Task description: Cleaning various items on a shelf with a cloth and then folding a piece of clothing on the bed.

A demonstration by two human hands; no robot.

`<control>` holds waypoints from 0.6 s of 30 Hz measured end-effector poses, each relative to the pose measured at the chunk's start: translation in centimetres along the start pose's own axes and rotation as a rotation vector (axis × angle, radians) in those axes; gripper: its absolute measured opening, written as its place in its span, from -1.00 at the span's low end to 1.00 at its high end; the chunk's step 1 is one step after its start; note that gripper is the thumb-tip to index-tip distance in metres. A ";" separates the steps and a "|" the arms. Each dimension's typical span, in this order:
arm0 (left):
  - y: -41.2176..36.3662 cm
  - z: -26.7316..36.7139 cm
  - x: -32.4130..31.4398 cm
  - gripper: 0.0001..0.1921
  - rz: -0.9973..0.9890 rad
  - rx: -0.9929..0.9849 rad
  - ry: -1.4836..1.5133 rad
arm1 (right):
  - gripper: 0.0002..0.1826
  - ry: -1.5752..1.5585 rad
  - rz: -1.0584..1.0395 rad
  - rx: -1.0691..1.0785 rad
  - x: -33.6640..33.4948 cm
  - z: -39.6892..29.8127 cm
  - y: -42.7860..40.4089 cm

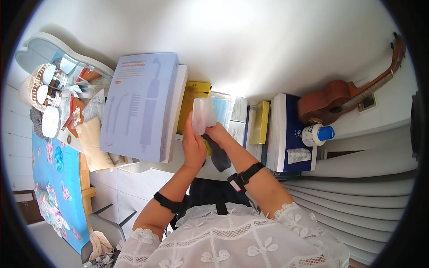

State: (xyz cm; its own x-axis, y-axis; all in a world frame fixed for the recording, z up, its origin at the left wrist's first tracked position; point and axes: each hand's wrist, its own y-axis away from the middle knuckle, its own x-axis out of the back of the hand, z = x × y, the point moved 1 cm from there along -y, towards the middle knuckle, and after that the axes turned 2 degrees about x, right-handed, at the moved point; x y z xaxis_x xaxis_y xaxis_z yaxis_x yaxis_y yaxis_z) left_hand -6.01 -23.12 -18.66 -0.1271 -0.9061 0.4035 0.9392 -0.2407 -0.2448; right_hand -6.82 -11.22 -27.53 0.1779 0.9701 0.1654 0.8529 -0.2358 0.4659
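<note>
Both hands are raised together over a white surface in front of boxes and packets. My left hand (194, 149) grips the left side of a translucent whitish plastic item (202, 114) with a faint pink mark; its exact kind cannot be told. My right hand (218, 135) is closed around a dark grey cloth (218, 155), which hangs down from beneath the fingers, close to the plastic item's lower edge. Behind the hands are a yellow box (200, 87) and a clear packet with light blue contents (220, 109).
A large lilac beauty machine box (139, 107) stands left. Rightward are an upright yellow box (259, 122), a dark blue box (291, 134), a white bottle with blue cap (313, 135) and a ukulele (323, 100). A cushion (95, 145) and mirror (43, 50) are far left.
</note>
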 end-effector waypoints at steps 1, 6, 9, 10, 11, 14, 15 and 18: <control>-0.1 -0.2 0.3 -0.44 0.001 0.035 0.008 | -0.63 -0.157 0.038 -0.009 -0.4 -0.3 0.1; -0.3 -0.5 1.6 -0.44 0.008 0.098 0.035 | -0.68 -0.355 -0.020 -0.063 0.2 -2.8 2.3; -0.2 -1.1 1.7 -0.44 0.027 0.076 0.021 | -0.68 -0.409 0.008 -0.083 1.4 -3.0 3.5; -0.2 -1.0 1.6 -0.44 0.019 0.064 0.023 | -0.69 -0.357 0.033 -0.070 2.1 -2.6 3.7; -0.2 -1.0 1.5 -0.44 0.011 0.051 0.026 | -0.69 -0.305 0.057 -0.058 2.9 -2.1 4.0; 0.1 -1.9 1.4 -0.45 0.028 0.048 -0.001 | -0.74 -0.288 0.101 -0.007 5.1 -1.5 6.2; 0.3 -2.0 1.4 -0.45 0.027 0.048 0.000 | -0.76 -0.297 0.129 0.026 6.0 -1.0 7.0; 0.8 -2.7 1.2 -0.45 -0.091 0.165 0.014 | -0.80 -0.300 0.173 0.012 8.6 1.1 9.3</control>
State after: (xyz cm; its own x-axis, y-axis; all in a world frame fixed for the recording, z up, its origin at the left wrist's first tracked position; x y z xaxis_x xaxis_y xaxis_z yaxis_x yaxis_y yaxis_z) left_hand -6.23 -25.33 -20.76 -0.2176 -0.8881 0.4049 0.9631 -0.2628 -0.0589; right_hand 3.20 -5.01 -22.68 0.4553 0.8901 -0.0231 0.8030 -0.3992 0.4426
